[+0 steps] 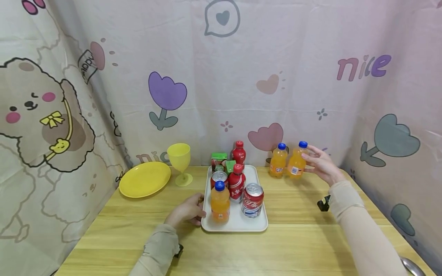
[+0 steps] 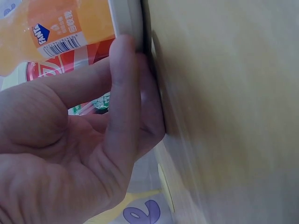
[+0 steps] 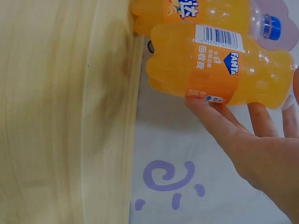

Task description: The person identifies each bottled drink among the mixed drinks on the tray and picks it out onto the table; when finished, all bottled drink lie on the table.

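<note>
My left hand [image 1: 188,210] is at the near left side of a white tray [image 1: 241,226], its thumb and curled fingers pinching the rim [image 2: 128,21]. On the tray stand an orange soda bottle [image 1: 220,205] with a blue cap, a red-and-white can [image 1: 253,201], another can [image 1: 219,177] partly hidden, red bottles [image 1: 236,184] and green-topped cartons [image 1: 219,161]. At the back right, my right hand [image 1: 322,165] grips an orange Fanta bottle [image 3: 219,65] from its right side. Close beside it is a similar orange bottle [image 1: 278,163], upright on the table.
A yellow plate [image 1: 145,180] and a yellow goblet [image 1: 179,159] stand left of the tray. A printed curtain [image 1: 221,76] hangs behind the wooden table [image 1: 286,245]. A shiny metal object [image 1: 411,266] is cut off at the lower right.
</note>
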### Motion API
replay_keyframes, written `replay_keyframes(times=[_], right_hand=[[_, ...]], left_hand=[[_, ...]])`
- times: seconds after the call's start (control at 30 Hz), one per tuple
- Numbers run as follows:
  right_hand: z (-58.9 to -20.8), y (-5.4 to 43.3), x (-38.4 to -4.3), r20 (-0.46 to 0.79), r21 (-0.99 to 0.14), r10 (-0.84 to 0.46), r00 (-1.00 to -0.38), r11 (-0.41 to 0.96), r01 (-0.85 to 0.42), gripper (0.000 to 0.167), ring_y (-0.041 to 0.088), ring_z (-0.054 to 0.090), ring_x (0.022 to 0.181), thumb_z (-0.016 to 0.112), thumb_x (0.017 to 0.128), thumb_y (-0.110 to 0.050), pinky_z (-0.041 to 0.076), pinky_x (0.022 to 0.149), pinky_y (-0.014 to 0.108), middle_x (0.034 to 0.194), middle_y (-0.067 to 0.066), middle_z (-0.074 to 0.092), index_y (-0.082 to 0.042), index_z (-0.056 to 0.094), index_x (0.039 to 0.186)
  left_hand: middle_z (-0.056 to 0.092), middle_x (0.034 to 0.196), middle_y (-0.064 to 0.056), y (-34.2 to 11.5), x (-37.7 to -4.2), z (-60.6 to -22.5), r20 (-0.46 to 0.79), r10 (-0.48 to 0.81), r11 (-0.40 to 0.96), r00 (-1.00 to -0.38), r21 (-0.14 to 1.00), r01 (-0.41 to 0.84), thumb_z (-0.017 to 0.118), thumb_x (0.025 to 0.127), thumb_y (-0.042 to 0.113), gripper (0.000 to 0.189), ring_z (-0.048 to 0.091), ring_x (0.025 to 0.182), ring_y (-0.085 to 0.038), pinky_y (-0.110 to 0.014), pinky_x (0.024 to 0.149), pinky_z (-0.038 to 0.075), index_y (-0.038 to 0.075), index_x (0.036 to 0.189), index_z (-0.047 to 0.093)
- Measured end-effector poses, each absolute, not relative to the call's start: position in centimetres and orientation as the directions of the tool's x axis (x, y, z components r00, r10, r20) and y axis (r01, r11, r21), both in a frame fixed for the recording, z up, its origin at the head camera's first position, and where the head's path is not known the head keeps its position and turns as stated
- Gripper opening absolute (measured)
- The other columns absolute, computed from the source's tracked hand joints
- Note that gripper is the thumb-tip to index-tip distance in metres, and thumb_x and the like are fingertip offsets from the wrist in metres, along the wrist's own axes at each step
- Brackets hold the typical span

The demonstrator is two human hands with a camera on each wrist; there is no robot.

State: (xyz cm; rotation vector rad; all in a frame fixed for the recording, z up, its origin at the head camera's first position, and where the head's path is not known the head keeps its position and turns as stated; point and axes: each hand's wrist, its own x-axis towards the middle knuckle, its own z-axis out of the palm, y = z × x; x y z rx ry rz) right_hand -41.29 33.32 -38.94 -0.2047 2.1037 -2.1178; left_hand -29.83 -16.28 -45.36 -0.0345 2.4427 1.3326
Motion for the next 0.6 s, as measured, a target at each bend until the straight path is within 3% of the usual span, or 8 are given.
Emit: replay_keyframes(times=[0.13,0.27,0.33,0.5,0.6], right_hand=[[-39.3,33.1,-41.8,-0.015,-1.0,-0.176,-0.984,0.009,0.014,0.083,0.01,0.063,0.109,0.063,0.106,-0.027,0.042,0.121,0.063,0.125,-0.017,0.061,-0.02,0.011,0.171],[-39.7,33.2,-42.2,-0.031,-0.999,-0.14,-0.99,0.026,0.027,0.084,0.013,0.057,0.115,0.064,0.106,-0.029,0.024,0.129,0.072,0.158,0.007,0.046,-0.023,0.012,0.171],[-39.9,33.3,-42.4,-0.037,-0.999,-0.122,-0.992,0.022,0.034,0.084,0.015,0.054,0.119,0.065,0.105,-0.029,0.023,0.129,0.072,0.166,0.01,0.037,-0.024,0.013,0.171],[-40.4,33.4,-42.7,-0.041,-0.999,-0.108,-0.993,0.008,0.04,0.083,0.029,0.048,0.136,0.065,0.105,-0.029,0.023,0.13,0.071,0.164,0.01,0.038,-0.025,0.014,0.17],[-40.7,33.3,-43.1,-0.041,-0.999,-0.107,-0.993,0.01,0.04,0.082,0.043,0.032,0.153,0.062,0.107,-0.028,0.022,0.13,0.071,0.174,0.019,0.02,-0.024,0.012,0.171]], left_hand=[[0.051,0.099,-0.012,-16.2,-29.7,-45.4,-0.316,0.15,0.548,-0.937,0.815,-0.187,0.07,0.093,-0.007,0.065,0.059,0.069,-0.02,-0.024,0.054,0.06,0.001,0.151,0.042],[0.052,0.097,-0.012,-16.1,-29.6,-45.4,-0.3,0.169,0.528,-0.939,0.832,-0.171,0.069,0.092,-0.009,0.063,0.059,0.068,-0.02,-0.023,0.052,0.059,-0.001,0.149,0.042],[0.052,0.096,-0.012,-16.1,-29.6,-45.4,-0.297,0.17,0.522,-0.94,0.836,-0.17,0.068,0.092,-0.01,0.062,0.059,0.067,-0.02,-0.022,0.052,0.059,-0.001,0.148,0.043],[0.053,0.098,-0.013,-16.3,-29.7,-45.5,-0.3,0.166,0.529,-0.939,0.831,-0.172,0.069,0.093,-0.008,0.062,0.059,0.068,-0.02,-0.023,0.052,0.059,-0.001,0.149,0.043],[0.054,0.099,-0.014,-16.4,-29.8,-45.5,-0.296,0.168,0.529,-0.94,0.832,-0.168,0.069,0.093,-0.008,0.063,0.059,0.067,-0.02,-0.023,0.052,0.059,-0.001,0.149,0.042]])
